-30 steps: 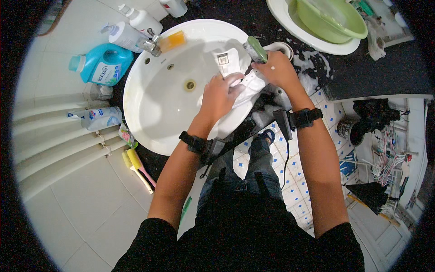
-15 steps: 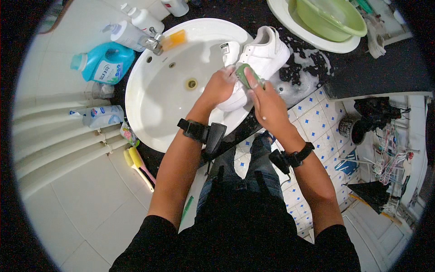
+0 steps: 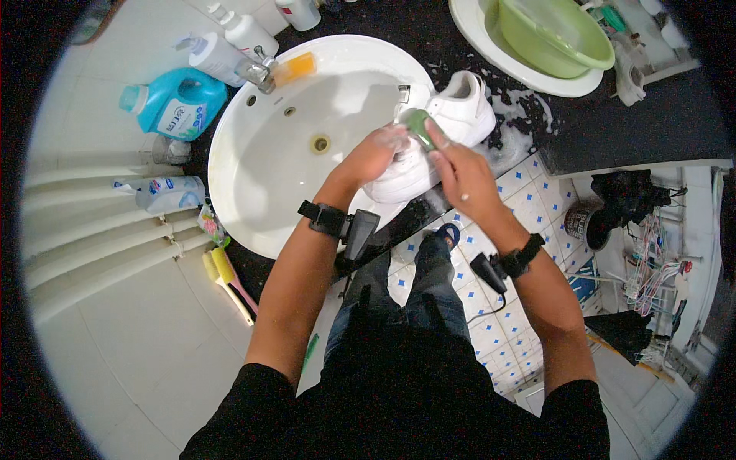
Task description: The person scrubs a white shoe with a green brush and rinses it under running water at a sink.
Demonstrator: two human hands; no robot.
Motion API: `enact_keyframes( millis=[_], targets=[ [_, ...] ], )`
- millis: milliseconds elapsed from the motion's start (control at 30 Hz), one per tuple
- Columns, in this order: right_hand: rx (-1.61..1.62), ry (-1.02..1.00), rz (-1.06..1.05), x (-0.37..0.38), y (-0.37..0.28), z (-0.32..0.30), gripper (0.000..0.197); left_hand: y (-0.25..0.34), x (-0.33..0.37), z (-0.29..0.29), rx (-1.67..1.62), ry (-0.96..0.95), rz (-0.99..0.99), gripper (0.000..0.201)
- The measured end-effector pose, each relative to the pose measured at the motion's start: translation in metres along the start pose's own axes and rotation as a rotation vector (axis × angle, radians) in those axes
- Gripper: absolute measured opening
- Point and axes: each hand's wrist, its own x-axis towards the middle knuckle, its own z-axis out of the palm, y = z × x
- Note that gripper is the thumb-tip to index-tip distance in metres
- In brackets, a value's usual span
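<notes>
A white sneaker (image 3: 406, 178) lies tilted across the right rim of the white washbasin (image 3: 253, 199), its heel toward the far right and its toe toward me. My left hand (image 3: 372, 158) is closed on the sneaker at its near-left side, around the tongue and upper; the fingertips are partly blurred. In my right hand (image 3: 469, 178) is a green scrub brush (image 3: 418, 129), gripped from above and held against the shoe's upper. Its bristles are hidden.
Soap suds (image 3: 512, 134) spread over the dark counter right of the shoe. A green basin (image 3: 556, 38) stands at the far right. A blue detergent bottle (image 3: 184, 103) and pump bottles (image 3: 215, 57) line the left, near the faucet (image 3: 257, 70). Two brushes (image 3: 228, 280) lie lower left.
The sneaker has shifted a little toward me and to the right, its heel now lower in view. My right hand has moved slightly right and nearer, still holding the brush.
</notes>
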Motion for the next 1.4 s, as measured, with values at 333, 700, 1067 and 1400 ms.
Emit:
enact_keyframes(
  millis=[333,700,1067,1400],
  targets=[
    [-0.164,0.031,0.133,-0.004,0.035,-0.007,0.044,0.010,-0.002,0.001,0.172,0.062,0.098,0.032],
    [-0.210,0.180,0.242,-0.002,0.054,-0.010,0.020,0.011,0.016,-0.015,0.298,-0.017,0.098,0.028],
    [-0.247,0.314,0.161,0.000,0.058,-0.012,0.040,0.015,0.021,-0.017,0.420,0.113,0.168,0.036],
    [-0.102,0.188,0.034,0.002,0.030,-0.001,0.047,0.020,0.027,0.000,0.174,0.328,0.037,0.047]
  ],
)
